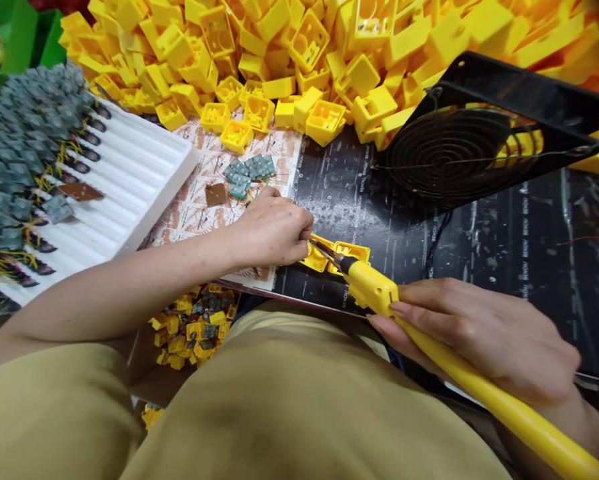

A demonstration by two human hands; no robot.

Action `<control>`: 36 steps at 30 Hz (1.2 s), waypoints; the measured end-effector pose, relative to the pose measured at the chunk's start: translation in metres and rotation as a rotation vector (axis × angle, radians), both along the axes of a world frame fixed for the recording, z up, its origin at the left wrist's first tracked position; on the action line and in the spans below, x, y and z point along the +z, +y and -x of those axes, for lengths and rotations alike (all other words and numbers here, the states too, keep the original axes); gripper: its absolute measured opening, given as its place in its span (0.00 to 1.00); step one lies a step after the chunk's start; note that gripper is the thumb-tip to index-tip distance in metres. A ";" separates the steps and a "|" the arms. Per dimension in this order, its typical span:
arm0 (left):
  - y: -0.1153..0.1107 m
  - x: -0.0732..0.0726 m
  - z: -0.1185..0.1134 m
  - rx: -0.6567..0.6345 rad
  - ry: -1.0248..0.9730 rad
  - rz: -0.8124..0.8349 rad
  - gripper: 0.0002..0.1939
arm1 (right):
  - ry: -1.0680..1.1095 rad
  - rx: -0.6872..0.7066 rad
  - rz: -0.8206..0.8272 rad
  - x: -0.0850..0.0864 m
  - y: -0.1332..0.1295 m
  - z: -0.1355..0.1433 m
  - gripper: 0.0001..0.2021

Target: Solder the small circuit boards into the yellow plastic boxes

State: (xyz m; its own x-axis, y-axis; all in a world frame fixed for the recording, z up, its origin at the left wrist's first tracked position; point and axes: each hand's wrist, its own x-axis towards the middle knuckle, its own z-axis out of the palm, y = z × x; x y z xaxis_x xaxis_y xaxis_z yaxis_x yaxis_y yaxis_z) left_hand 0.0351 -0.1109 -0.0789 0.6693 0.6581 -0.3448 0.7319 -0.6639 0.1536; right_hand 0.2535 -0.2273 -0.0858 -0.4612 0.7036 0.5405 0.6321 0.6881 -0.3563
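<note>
From where I stand, the black printed bench top (pixel 509 287) takes up most of the view, with a great heap of small yellow plastic boxes (pixel 259 53) along its back; a knock could send loose ones sliding down into the work. To the left, a ribbed white foam tray (pixel 144 167) bears rows of grey-green boards with wires, and the person's left forearm reaches close past it, so a careless elbow might snag a lead. A square black fan with a wire grille (pixel 444 160) leans at the right.

The right hand (pixel 499 333) is wrapped round a long yellow tool with a slim metal tip (pixel 459 370). The left hand (pixel 274 230) has its fingers bunched right by that tip; I can't tell what they pinch. If the tip is hot or sharp, a slip could hurt them or mark the shallow two-part yellow plastic casing (pixel 354 251), which lies near the bench's front edge beneath the tip. Small green circuit boards (pixel 240 175) sit just beyond the left hand, easily brushed by its knuckles.
</note>
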 end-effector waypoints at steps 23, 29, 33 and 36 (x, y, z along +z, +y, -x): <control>0.001 0.001 0.000 -0.039 0.020 -0.053 0.10 | 0.068 -0.082 0.111 -0.002 -0.013 -0.019 0.03; 0.000 0.002 0.000 -0.039 0.059 -0.062 0.12 | 0.141 -0.138 0.021 -0.010 -0.017 -0.025 0.38; -0.002 0.002 0.001 -0.044 0.054 -0.081 0.12 | -0.008 -0.162 0.025 -0.001 -0.019 -0.024 0.33; -0.002 0.003 0.004 0.011 0.002 -0.042 0.11 | -0.022 -0.180 0.091 0.003 -0.022 -0.028 0.32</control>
State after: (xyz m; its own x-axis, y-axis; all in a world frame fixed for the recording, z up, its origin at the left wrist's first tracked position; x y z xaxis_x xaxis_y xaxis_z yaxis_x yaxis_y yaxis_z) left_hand 0.0308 -0.1126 -0.0756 0.6615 0.6794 -0.3176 0.7394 -0.6618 0.1242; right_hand 0.2819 -0.2492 -0.0825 -0.3345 0.8214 0.4619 0.7506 0.5286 -0.3965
